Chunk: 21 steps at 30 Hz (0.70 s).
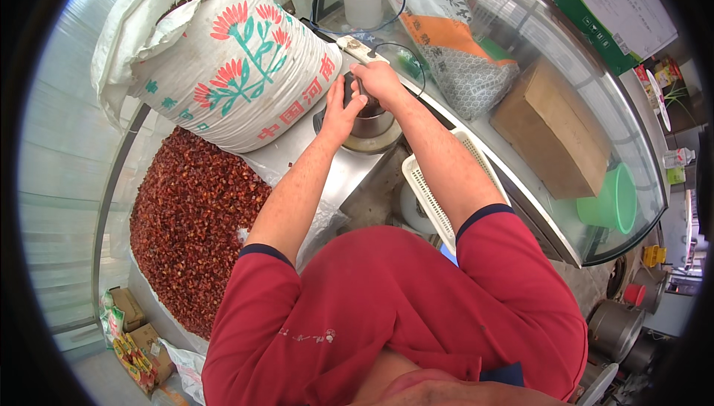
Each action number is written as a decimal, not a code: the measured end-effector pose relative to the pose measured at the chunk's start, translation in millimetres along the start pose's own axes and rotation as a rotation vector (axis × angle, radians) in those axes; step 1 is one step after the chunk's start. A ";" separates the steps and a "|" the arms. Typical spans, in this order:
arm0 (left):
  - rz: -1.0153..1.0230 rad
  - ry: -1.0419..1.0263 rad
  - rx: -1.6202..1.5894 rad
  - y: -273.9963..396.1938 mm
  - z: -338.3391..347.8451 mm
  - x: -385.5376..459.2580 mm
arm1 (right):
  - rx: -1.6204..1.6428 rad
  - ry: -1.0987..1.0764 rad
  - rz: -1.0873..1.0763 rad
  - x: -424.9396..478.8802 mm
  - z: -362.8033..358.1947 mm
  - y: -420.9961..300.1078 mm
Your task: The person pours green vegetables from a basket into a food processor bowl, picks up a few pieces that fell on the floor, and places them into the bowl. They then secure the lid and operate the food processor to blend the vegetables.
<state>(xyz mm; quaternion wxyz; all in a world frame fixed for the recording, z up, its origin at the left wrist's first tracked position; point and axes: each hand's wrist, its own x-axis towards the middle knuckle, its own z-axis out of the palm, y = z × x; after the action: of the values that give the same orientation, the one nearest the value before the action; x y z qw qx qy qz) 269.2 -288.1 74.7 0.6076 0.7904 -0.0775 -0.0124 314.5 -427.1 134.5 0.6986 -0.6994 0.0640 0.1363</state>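
Note:
A small appliance with a metal body (pixel 371 127) and a dark top, apparently an electric grinder, stands on a pale round base at the end of a metal tabletop (pixel 334 174). My right hand (pixel 377 83) curls its fingers over the dark top. Against the left side of that top lies my left hand (pixel 341 113), fingers stretched forward and thumb bent towards the right hand. Both hands cover most of the top, so its shape is partly hidden. Just behind the appliance lies a white power strip (pixel 362 51) with a dark cable.
A large woven sack (pixel 234 60) with printed flowers leans at left. Below it spreads a heap of dark red chopped pieces, likely dried chili (pixel 195 227). On the right are a cream plastic basket (pixel 427 194), a curved glass case, a cardboard box (pixel 552 127) and a green tub (pixel 608 199).

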 end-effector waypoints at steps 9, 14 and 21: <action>0.013 0.005 0.012 -3.9 1.8 1.5 | 0.002 0.000 -0.009 -3.4 0.6 -2.3; 0.008 -0.006 0.005 -2.1 0.3 1.2 | 0.028 0.025 -0.035 -4.2 2.3 -1.5; 0.010 -0.006 -0.003 -0.3 -0.5 0.5 | 0.045 0.016 -0.030 -0.8 2.9 0.9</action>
<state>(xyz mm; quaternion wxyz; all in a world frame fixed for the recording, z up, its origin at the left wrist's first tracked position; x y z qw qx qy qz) 269.7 -287.6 74.5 0.6084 0.7892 -0.0832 -0.0119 313.2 -424.3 133.9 0.7158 -0.6854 0.0622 0.1187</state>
